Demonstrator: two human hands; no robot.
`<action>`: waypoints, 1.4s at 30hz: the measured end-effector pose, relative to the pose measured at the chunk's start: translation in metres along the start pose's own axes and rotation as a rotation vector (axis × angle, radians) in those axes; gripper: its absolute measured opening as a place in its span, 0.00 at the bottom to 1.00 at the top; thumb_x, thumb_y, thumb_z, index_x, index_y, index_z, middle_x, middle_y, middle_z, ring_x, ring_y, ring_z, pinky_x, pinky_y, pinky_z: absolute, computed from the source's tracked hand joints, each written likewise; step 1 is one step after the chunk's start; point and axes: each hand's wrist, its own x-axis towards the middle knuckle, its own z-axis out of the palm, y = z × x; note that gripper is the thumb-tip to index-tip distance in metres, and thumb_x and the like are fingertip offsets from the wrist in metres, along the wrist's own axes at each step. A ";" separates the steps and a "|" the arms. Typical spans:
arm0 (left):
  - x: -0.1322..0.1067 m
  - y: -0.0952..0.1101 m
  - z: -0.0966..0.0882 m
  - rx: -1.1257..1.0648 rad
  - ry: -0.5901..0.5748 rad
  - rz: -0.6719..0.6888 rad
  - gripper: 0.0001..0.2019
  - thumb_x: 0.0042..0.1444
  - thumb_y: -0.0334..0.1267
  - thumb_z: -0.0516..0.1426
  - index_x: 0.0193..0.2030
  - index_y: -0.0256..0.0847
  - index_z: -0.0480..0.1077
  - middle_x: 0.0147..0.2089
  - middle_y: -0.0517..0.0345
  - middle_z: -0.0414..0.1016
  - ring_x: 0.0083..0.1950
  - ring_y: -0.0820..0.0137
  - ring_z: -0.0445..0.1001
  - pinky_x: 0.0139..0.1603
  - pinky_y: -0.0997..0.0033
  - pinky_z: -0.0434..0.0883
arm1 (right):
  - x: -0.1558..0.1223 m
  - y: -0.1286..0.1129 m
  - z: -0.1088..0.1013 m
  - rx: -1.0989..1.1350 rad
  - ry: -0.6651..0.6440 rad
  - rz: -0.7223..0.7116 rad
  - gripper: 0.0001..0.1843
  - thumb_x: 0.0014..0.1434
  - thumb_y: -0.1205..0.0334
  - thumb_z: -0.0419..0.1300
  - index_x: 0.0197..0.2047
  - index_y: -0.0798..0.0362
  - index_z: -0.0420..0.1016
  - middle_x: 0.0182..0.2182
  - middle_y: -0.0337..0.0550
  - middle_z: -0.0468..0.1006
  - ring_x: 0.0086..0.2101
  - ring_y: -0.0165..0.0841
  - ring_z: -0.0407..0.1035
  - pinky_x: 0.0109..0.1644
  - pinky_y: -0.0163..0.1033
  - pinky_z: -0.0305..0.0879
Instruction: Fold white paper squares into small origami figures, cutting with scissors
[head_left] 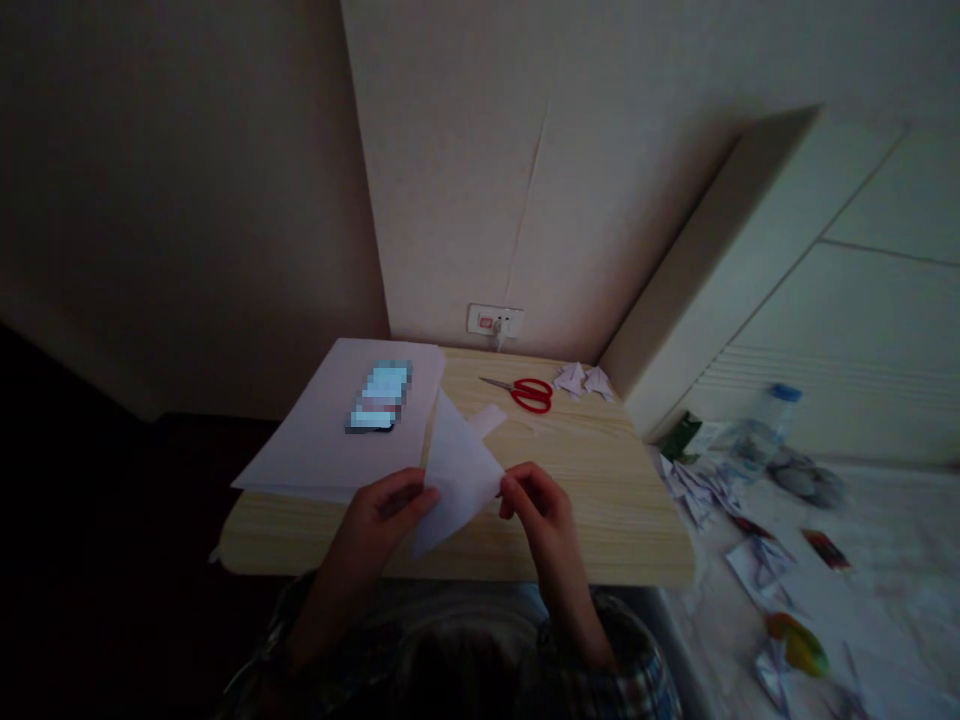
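Note:
A white sheet of paper [459, 470], folded to a triangular shape, is held up over the near middle of the table. My left hand [390, 510] pinches its left edge between thumb and fingers. At its right corner, my right hand [536, 495] grips the paper with thumb and fingertips. Behind it a small white paper strip [491, 420] lies on the wood. To the left is a stack of white paper [315, 420] with a phone [381, 395] on top, its screen lit and blurred out. Red-handled scissors [529, 392] lie beyond my right hand.
Small folded paper pieces [571, 379] sit at the back right corner of the wooden table [600, 520]. A wall socket [495, 320] holds a plug behind it. Right of the table, a bed surface [885, 540] bears a bottle [765, 430] and several folded papers [697, 490].

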 end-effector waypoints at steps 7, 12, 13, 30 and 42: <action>0.003 -0.004 0.000 0.033 -0.106 0.021 0.09 0.40 0.40 0.63 0.30 0.40 0.78 0.31 0.57 0.82 0.35 0.64 0.79 0.36 0.71 0.74 | -0.003 0.018 0.000 0.167 -0.023 0.222 0.19 0.49 0.44 0.64 0.29 0.53 0.75 0.28 0.39 0.72 0.27 0.31 0.67 0.32 0.37 0.65; 0.001 -0.002 0.001 0.030 -0.071 -0.044 0.12 0.35 0.41 0.64 0.29 0.40 0.77 0.30 0.56 0.82 0.35 0.61 0.80 0.37 0.68 0.75 | -0.004 0.025 0.002 0.292 -0.051 0.318 0.21 0.46 0.40 0.66 0.27 0.52 0.77 0.27 0.41 0.71 0.29 0.33 0.67 0.33 0.40 0.68; 0.001 -0.003 0.002 0.031 -0.038 -0.058 0.13 0.34 0.41 0.64 0.30 0.40 0.76 0.30 0.56 0.82 0.35 0.61 0.80 0.37 0.68 0.75 | -0.005 0.024 0.002 0.305 -0.070 0.316 0.22 0.46 0.40 0.65 0.27 0.52 0.77 0.26 0.41 0.70 0.29 0.33 0.66 0.32 0.40 0.68; 0.002 -0.006 0.002 0.068 -0.125 0.007 0.12 0.43 0.42 0.63 0.34 0.40 0.70 0.26 0.61 0.77 0.30 0.67 0.77 0.30 0.73 0.70 | -0.002 0.016 -0.004 -0.055 -0.188 0.074 0.22 0.54 0.41 0.59 0.28 0.53 0.77 0.24 0.39 0.72 0.28 0.33 0.64 0.34 0.37 0.63; 0.002 0.000 0.007 -0.036 -0.169 -0.071 0.11 0.40 0.42 0.64 0.28 0.38 0.73 0.29 0.56 0.81 0.34 0.61 0.79 0.35 0.67 0.74 | -0.003 0.009 0.002 -0.314 -0.226 -0.108 0.17 0.58 0.53 0.58 0.22 0.53 0.72 0.20 0.37 0.70 0.25 0.31 0.65 0.31 0.35 0.59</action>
